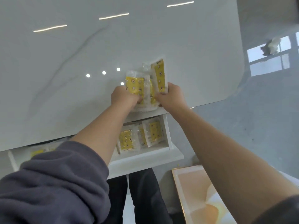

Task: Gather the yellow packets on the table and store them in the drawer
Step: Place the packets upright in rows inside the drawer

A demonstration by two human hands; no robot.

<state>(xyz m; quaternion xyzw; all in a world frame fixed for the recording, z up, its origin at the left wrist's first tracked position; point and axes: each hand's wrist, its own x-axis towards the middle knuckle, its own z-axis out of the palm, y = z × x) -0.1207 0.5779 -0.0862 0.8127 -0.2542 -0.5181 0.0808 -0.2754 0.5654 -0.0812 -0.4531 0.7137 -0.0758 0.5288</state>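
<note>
A bunch of yellow packets (pixel 145 84) in clear wrappers stands at the near edge of the white table (pixel 80 62). My left hand (pixel 123 97) grips the bunch from the left. My right hand (pixel 170 96) grips it from the right, thumb on a tall packet (pixel 160 75). Just below the table edge an open white drawer (pixel 145 157) holds several more yellow packets (pixel 140 136). A further yellow packet (pixel 36 153) shows at the drawer's left end, partly hidden by my left sleeve.
The glossy marble-look tabletop reflects ceiling lights. A peach-coloured framed panel (pixel 199 191) lies on the grey floor at lower right. My dark trouser legs (pixel 142 199) stand below the drawer front. The table's rounded corner (pixel 233 92) lies right of my hands.
</note>
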